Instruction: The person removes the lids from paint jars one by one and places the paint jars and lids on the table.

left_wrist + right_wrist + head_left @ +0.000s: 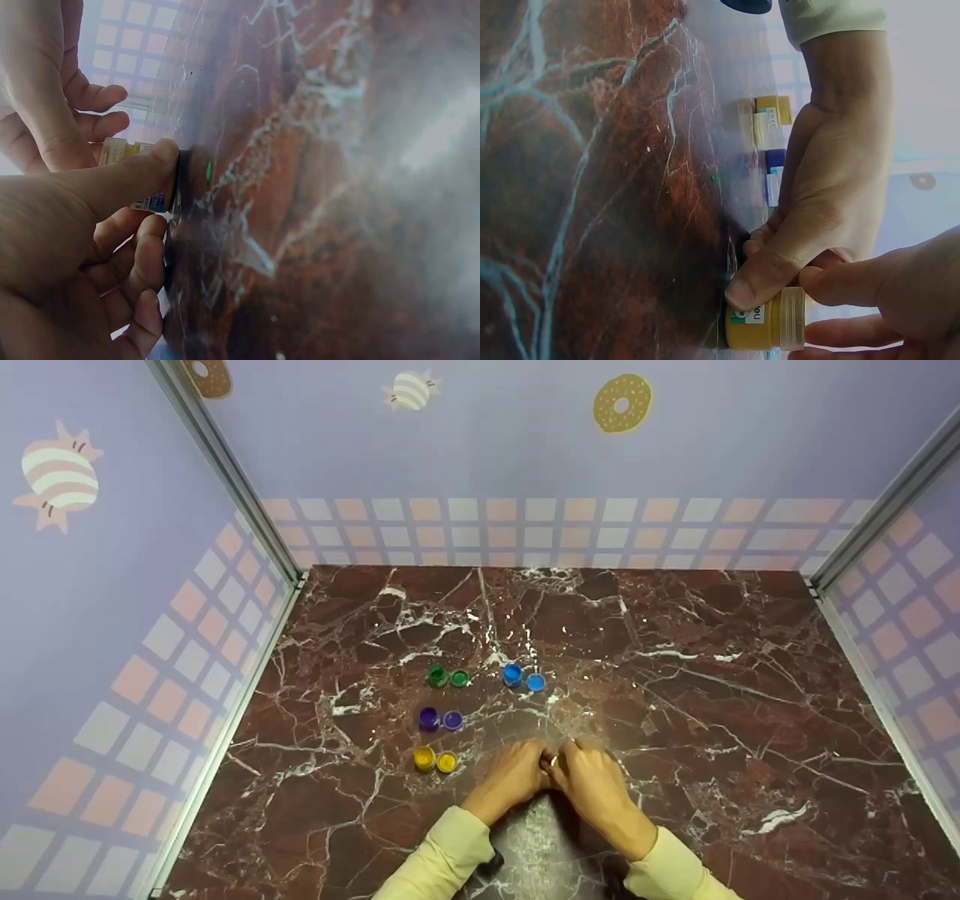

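Note:
Between the two hands is a small mustard-yellow paint jar [750,330] with a printed label and a ridged clear lid [792,319]. It stands on the marbled table near the front. My left hand [516,771] grips the jar's body, its thumb [142,169] pressed along the side. My right hand [596,784] is at the top of the jar, thumb and fingers pinching around the lid. In the head view the hands hide most of this jar.
Open paint jars stand to the left and farther back, each beside its lid: yellow [424,758], purple [428,718], green [437,676] and blue [512,674]. The marbled table [712,697] is bordered by patterned walls [525,450].

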Available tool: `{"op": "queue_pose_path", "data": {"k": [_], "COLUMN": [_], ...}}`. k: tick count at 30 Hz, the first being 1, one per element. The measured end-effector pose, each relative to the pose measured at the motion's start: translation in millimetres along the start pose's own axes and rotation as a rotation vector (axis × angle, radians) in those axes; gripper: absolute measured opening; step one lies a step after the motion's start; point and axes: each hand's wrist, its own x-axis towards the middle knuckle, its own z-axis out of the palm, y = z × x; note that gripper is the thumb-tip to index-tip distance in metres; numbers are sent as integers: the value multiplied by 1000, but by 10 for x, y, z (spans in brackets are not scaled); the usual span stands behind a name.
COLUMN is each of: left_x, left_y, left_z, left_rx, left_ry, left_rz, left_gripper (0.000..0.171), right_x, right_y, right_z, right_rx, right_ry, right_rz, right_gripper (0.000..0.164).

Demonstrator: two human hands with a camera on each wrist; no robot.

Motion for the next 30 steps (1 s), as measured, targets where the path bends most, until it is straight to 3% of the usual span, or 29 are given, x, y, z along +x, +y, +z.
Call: {"op": "queue_pose_path", "data": {"k": [8,18,30], "left_x": [2,13,-11], "left_y": [-2,-1,-6], "left_z": [-2,7,7], "left_rx": [1,-3,12], "left_ry": [-1,-34,8], "left_rz": [7,-33,-3], "left_gripper": [19,25,28], "right_x": [-4,6,40], "right_y": [7,34,189], "right_z": [0,-9,-5], "right_rx": [29,104,136], "right_ry": [-31,-86,-70], "right_rz": [-45,-129,-447], "right_gripper": [23,24,26]}}
